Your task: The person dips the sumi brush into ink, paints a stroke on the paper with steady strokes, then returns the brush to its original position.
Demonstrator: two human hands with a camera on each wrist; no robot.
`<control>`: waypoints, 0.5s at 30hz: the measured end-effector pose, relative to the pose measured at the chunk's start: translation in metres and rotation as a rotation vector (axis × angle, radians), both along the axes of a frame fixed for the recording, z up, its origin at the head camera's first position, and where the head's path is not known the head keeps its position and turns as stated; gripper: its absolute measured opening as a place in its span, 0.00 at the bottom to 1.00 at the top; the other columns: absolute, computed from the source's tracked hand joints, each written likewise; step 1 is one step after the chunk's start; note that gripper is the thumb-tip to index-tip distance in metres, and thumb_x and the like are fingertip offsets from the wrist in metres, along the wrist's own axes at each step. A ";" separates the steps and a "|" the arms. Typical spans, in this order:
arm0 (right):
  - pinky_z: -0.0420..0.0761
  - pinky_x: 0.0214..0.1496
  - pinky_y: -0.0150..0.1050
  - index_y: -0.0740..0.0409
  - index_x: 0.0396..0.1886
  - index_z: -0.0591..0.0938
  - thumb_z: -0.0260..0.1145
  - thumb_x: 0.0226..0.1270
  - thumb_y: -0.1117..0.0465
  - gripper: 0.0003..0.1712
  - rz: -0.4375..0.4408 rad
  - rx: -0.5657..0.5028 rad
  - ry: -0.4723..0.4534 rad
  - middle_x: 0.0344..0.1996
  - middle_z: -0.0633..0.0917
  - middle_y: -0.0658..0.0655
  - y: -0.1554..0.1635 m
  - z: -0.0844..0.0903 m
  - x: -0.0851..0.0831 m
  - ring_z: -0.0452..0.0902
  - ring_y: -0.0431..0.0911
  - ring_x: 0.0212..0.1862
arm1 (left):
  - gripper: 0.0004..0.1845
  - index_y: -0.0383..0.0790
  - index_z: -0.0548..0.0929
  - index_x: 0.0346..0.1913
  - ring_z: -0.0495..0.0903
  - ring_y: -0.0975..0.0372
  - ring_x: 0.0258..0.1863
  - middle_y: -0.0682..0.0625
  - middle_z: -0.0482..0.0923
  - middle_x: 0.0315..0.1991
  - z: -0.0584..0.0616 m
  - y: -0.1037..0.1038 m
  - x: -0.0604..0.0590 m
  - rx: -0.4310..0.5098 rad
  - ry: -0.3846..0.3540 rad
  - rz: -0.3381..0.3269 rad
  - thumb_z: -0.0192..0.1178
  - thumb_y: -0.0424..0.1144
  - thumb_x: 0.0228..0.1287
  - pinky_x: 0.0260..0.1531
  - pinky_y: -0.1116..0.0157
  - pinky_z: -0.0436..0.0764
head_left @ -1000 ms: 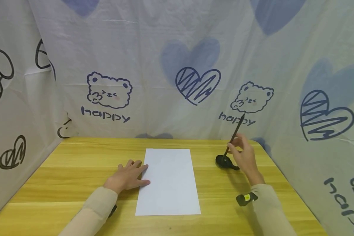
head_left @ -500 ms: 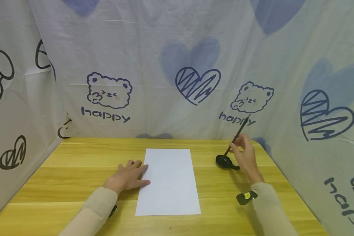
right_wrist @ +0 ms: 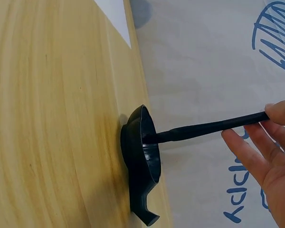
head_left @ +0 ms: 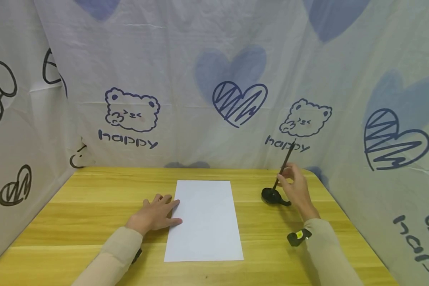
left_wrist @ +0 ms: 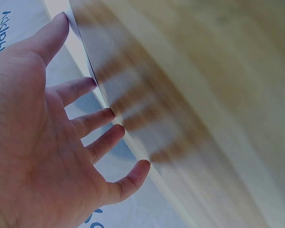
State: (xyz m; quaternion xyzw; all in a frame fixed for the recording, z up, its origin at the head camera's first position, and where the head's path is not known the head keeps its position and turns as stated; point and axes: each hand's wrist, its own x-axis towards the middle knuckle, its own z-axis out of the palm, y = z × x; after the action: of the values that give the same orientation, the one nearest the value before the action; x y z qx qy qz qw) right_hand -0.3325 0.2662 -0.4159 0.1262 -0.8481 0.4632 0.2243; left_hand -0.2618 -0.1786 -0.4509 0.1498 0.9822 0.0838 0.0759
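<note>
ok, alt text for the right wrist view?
A right hand pinches a black pen whose tip sits in a black holder on a wooden table. Printed white cloth hangs behind.

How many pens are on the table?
1. The single black pen stands tilted in its black holder on the table's right side, pinched by the right hand. The left hand rests flat at the white paper's edge.
</note>
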 end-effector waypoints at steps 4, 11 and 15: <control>0.89 0.44 0.47 0.65 0.61 0.73 0.62 0.74 0.71 0.19 0.003 0.027 -0.003 0.45 0.84 0.68 0.001 -0.003 -0.003 0.84 0.59 0.48 | 0.42 0.45 0.71 0.76 0.62 0.38 0.74 0.36 0.64 0.77 0.000 0.000 0.000 -0.002 -0.001 -0.001 0.60 0.67 0.67 0.64 0.24 0.60; 0.89 0.41 0.38 0.62 0.57 0.75 0.63 0.73 0.72 0.15 -0.001 0.105 0.040 0.42 0.84 0.66 0.003 -0.006 -0.005 0.85 0.60 0.47 | 0.42 0.45 0.71 0.76 0.62 0.38 0.74 0.36 0.64 0.77 0.001 0.000 0.001 0.003 0.003 0.000 0.60 0.66 0.67 0.64 0.23 0.59; 0.87 0.39 0.32 0.62 0.58 0.74 0.63 0.74 0.71 0.16 0.000 0.121 0.049 0.42 0.84 0.66 0.004 -0.007 -0.006 0.85 0.59 0.46 | 0.41 0.45 0.71 0.76 0.63 0.38 0.74 0.36 0.64 0.77 0.001 0.000 0.002 0.002 0.005 -0.002 0.60 0.66 0.68 0.64 0.24 0.60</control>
State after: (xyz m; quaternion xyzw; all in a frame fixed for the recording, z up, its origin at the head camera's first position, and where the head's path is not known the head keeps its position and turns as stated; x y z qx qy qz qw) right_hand -0.3381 0.2704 -0.4227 0.1506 -0.8688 0.4079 0.2369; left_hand -0.2603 -0.1782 -0.4497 0.1512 0.9822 0.0842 0.0732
